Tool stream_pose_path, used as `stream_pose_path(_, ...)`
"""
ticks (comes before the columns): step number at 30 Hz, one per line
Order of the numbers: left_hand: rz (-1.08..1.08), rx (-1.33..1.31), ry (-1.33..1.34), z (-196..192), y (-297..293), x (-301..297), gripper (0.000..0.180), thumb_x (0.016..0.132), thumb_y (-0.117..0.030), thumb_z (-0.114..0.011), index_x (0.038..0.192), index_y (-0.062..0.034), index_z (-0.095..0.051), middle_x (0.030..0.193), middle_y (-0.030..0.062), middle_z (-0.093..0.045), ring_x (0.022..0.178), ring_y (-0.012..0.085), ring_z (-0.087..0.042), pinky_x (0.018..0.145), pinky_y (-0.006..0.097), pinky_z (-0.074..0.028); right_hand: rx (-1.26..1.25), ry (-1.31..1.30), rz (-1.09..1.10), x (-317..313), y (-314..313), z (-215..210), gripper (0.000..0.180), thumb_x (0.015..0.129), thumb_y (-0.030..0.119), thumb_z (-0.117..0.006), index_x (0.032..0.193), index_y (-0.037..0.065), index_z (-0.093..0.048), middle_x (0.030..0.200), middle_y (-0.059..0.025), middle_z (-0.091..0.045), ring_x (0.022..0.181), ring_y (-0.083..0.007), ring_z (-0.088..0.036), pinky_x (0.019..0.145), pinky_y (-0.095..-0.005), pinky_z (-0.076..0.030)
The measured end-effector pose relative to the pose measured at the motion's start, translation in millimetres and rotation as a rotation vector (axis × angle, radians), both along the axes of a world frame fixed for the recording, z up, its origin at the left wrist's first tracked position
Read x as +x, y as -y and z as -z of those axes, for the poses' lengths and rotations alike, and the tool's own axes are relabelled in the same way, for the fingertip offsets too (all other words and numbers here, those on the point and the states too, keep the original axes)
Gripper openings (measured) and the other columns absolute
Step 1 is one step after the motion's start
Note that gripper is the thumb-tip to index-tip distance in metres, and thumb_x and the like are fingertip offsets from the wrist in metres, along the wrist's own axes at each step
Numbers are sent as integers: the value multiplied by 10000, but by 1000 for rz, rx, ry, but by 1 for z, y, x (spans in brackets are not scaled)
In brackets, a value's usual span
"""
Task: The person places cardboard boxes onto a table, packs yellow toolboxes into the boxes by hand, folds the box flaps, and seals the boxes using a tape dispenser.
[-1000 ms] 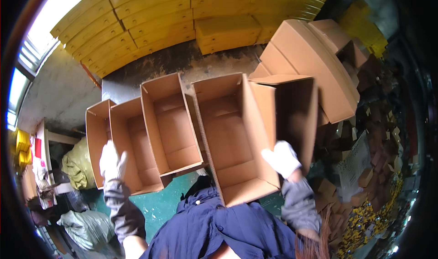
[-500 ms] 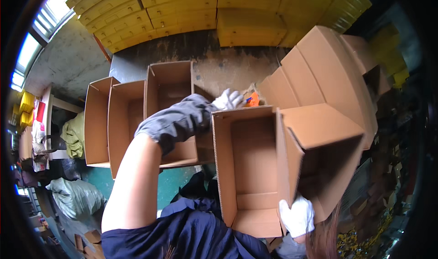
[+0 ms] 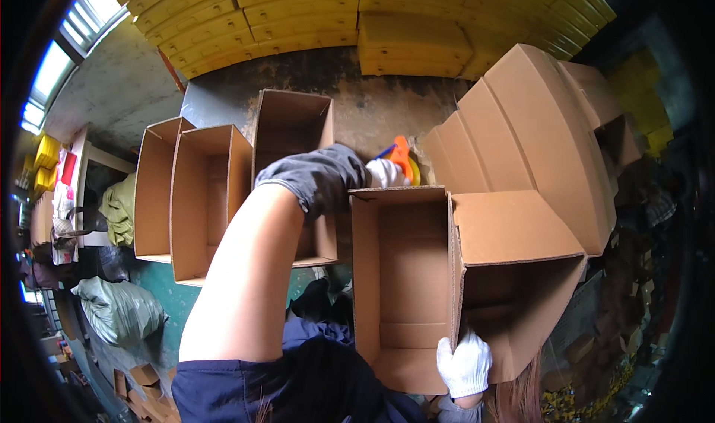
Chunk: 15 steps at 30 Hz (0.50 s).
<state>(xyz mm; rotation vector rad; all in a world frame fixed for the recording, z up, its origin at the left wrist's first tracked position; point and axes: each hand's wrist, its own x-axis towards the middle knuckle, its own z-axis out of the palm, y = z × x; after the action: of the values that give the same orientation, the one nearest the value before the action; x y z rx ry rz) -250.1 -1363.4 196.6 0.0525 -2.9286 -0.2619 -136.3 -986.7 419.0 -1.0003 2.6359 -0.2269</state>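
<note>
My left hand (image 3: 387, 173), in a white glove and grey sleeve, is closed around an orange tape dispenser (image 3: 401, 153) with blue and yellow parts. It is just beyond the far edge of an open cardboard box (image 3: 413, 274), which partly hides the fingers. My right hand (image 3: 465, 365), also white-gloved, grips the near edge where that box meets a second open cardboard box (image 3: 514, 226). Its thumb lies on the left box's side and its fingers reach into the right box, whose flap-like panel faces up.
More open boxes (image 3: 199, 199) stand at left, one box (image 3: 294, 118) behind my left arm. Nested cardboard boxes (image 3: 514, 118) lean at right. Yellow crates (image 3: 413, 43) line the back of the worn table (image 3: 357, 88). A pale sack (image 3: 119, 311) sits on the floor at left.
My left hand has closed on the tape dispenser and raised it slightly. The right-hand box has swung round beside the other box, and my right hand has shifted a little left and nearer.
</note>
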Motion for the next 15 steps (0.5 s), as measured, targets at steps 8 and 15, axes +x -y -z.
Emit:
stream_pose_path(8,-369,-58,82,-46,183,14,292,947,-275,-541,1180,-105,-582,1198,159,-625,1058,329,-638,898,407,-510,57,-29,-27,-11,32,6,393,828,256,-646,1065,-57,-644,850,-256,-664,769,-431,-646,716,-509,-529)
stream_pose_path(15,-571,114,127,-182,162,130,308,932,-291,-570,1159,-91,-627,1048,213,-680,1015,368,-662,848,459,-532,166,-7,-176,-22,82,-5,520,888,248,-561,1298,-72,-539,939,-220,-667,788,-367,-680,713,-479,-553)
